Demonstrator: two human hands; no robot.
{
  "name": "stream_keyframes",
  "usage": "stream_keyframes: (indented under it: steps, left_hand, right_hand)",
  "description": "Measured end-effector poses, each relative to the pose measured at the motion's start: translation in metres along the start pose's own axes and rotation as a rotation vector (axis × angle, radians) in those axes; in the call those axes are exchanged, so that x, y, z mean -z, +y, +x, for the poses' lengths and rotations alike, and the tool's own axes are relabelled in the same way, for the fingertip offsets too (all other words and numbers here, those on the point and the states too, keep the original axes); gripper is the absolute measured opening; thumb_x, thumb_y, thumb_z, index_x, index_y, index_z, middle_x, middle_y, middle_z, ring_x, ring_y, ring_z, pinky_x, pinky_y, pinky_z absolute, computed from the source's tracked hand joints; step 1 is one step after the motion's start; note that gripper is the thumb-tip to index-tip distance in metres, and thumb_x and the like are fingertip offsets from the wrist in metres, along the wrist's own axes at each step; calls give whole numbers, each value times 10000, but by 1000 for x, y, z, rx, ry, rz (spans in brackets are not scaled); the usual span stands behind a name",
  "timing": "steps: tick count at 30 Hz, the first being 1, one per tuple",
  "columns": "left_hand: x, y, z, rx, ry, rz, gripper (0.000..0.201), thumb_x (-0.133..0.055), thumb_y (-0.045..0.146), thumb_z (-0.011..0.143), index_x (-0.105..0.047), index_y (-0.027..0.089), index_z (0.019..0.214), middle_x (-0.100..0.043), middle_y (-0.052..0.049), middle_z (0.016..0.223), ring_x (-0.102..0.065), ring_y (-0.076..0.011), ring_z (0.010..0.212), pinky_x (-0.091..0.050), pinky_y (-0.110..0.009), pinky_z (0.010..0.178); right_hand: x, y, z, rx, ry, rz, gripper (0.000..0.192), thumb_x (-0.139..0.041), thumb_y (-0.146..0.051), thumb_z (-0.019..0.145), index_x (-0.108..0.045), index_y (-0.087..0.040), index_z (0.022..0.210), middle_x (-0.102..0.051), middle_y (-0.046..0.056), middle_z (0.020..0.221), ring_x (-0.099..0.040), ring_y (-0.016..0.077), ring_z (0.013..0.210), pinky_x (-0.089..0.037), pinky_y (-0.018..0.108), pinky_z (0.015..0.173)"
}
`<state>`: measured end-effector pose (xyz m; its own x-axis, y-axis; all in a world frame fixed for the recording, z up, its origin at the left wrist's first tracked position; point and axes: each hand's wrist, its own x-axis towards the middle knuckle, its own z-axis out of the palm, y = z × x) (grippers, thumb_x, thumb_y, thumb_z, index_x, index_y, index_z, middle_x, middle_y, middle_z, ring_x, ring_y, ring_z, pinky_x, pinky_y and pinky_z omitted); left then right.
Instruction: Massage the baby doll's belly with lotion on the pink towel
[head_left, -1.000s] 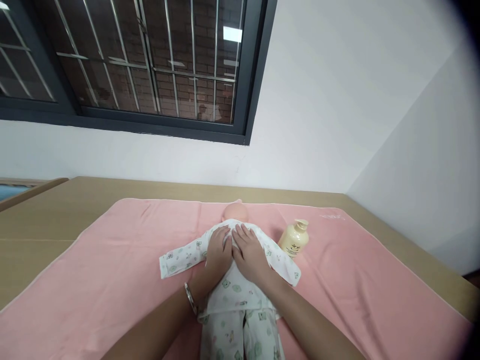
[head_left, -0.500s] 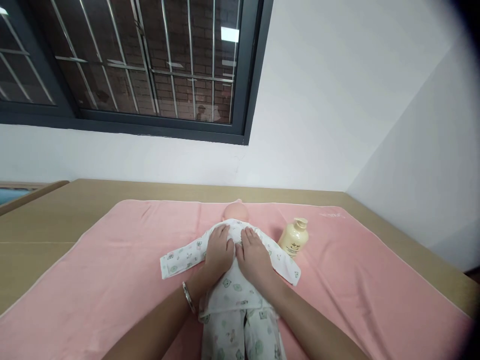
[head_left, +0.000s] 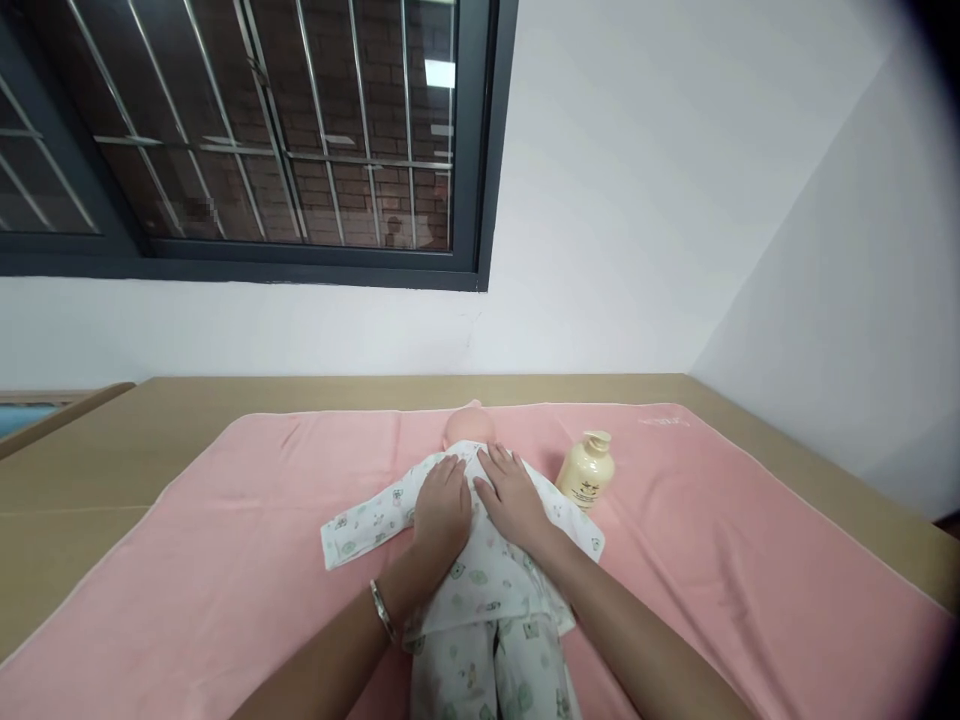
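Note:
A baby doll [head_left: 469, 427] lies stretched out with its head away from me, dressed in a white top [head_left: 487, 575] and trousers [head_left: 457, 670] printed with small green and brown figures. My left hand [head_left: 444, 505] rests flat on the left part of the doll's upper body, fingers extended. On the other side my right hand [head_left: 514, 498] lies flat near the shoulder, its fingers slightly spread. Neither hand grips anything. Both sleeves of the top reach outward; my right hand and forearm cover part of the right one. A silver bracelet [head_left: 382, 610] circles my left wrist.
A cream pump bottle [head_left: 586, 470] stands to the right of the doll, close to its sleeve. Under everything spreads a pink cloth [head_left: 247, 560] on a wooden surface [head_left: 202, 392]. Behind rise a white wall [head_left: 600, 200] and a barred window with a dark frame [head_left: 315, 268].
My right hand has slid a little up toward the doll's shoulder, and its fingers have spread. My left hand stays about where it was. The view has tilted slightly.

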<state>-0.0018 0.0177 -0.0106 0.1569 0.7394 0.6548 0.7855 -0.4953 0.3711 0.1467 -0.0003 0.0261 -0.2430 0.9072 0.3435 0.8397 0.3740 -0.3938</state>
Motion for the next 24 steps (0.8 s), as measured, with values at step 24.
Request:
stream_keyframes:
  steps: [24]
  left_hand:
    - [7, 19, -8, 26, -38, -146, 383, -462, 256, 908, -549, 139, 1262, -594, -121, 1348, -488, -231, 1319, -353, -450, 1169]
  right_hand:
    - [0, -133, -96, 505, -397, 109, 124, -603, -293, 890, -629, -194, 820, -643, 35, 826, -572, 214, 832, -459, 354, 757]
